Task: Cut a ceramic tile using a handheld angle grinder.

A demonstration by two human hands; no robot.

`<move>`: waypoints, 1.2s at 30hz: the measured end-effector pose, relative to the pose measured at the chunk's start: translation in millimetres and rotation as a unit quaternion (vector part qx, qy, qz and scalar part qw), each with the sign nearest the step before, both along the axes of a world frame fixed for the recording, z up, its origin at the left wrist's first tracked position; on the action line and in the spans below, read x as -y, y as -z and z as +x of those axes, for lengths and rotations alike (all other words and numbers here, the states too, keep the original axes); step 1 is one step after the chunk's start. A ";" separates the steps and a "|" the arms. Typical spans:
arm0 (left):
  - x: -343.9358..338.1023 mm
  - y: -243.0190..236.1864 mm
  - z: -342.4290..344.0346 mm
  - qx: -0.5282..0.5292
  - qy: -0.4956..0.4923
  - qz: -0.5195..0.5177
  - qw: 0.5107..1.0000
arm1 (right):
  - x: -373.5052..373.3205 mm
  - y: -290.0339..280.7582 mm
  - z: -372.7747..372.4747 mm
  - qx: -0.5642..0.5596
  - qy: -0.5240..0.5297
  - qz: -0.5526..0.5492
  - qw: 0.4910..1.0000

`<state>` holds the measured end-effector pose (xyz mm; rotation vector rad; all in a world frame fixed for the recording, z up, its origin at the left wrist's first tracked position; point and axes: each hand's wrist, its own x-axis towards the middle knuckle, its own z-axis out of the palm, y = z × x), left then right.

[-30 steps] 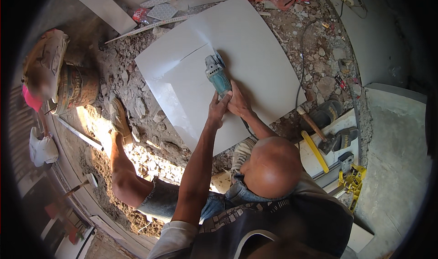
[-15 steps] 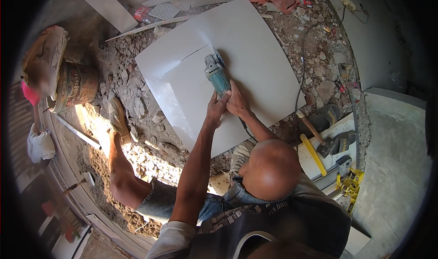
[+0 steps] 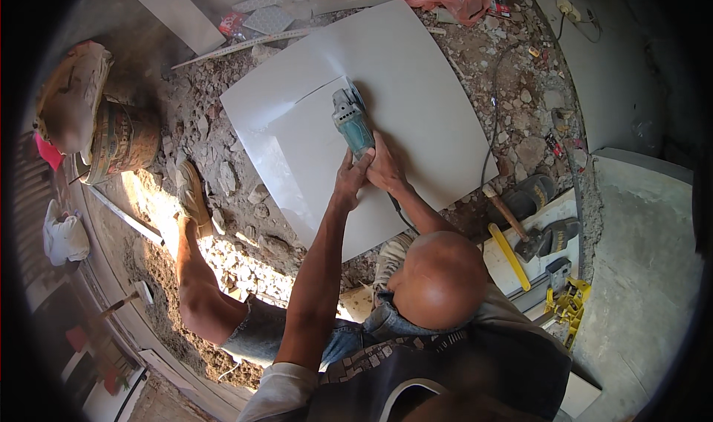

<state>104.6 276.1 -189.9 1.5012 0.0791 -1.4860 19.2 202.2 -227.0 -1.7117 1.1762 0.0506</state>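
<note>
Head view, entry one: angle grinder (image 3: 350,121), teal, standing on the large white tile (image 3: 423,80) that lies on the rubble floor (image 3: 245,229). We list the left hand (image 3: 347,183) and right hand (image 3: 386,168) as both wrapped around its rear body. A scored line runs leftward from the disc. We judge the cut partly made, with the rest yet to run. The disc itself is hidden. We cannot tell whether the inner panel is a second tile. Nearby: hammer (image 3: 509,218), bucket (image 3: 122,140).
</note>
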 end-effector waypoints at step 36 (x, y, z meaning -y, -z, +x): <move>4.6 12.0 12.5 -0.017 0.037 0.013 0.999 | 8.3 8.8 12.6 0.011 -0.009 -0.012 1.000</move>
